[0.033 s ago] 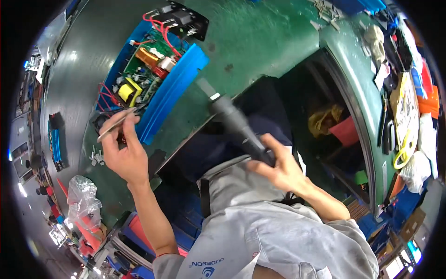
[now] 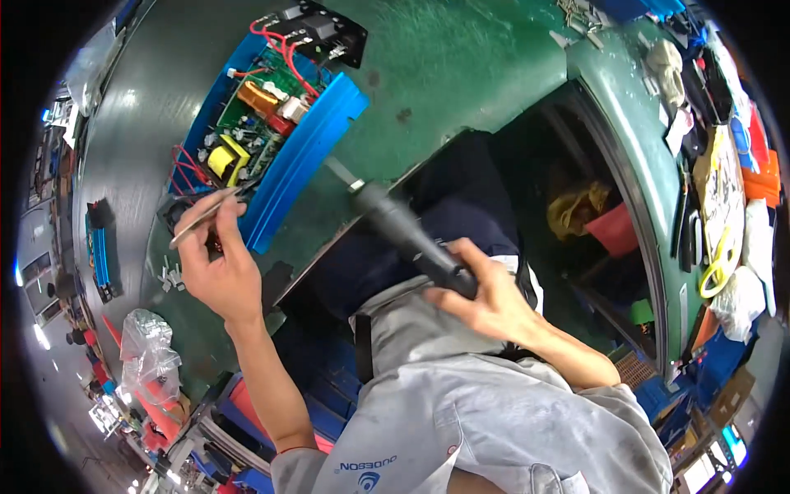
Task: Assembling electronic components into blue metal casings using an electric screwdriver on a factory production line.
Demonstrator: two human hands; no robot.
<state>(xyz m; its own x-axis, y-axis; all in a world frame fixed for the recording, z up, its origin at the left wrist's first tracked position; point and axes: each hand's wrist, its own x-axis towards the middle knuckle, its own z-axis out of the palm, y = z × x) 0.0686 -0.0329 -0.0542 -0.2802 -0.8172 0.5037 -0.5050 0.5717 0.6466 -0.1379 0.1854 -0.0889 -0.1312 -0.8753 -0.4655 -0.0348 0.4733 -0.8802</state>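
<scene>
A blue metal housing (image 2: 304, 165) lies open on the green bench, with a circuit board, a yellow transformer (image 2: 226, 160) and red wires inside. A black end panel (image 2: 337, 33) hangs off its far end on red wires. At the near end, my left hand (image 2: 226, 276) pinches slim silver tweezers (image 2: 196, 224), their tip by the wires at the housing's edge. My right hand (image 2: 494, 305) is wrapped round a black electric screwdriver (image 2: 399, 226). Its blurred metal shaft points up and left, apart from the housing's blue side.
Small pale pieces (image 2: 170, 278) are scattered left of my left hand, with a clear plastic bag (image 2: 150, 354) nearer me. Another blue unit (image 2: 100, 255) lies far left. On the right are a dark recess (image 2: 592, 165) in the bench and a yellow ring (image 2: 720, 272) among clutter.
The screwdriver in my right hand has shifted left and slightly down, its tip farther from the housing's upper end. My left hand and the tweezers have barely moved.
</scene>
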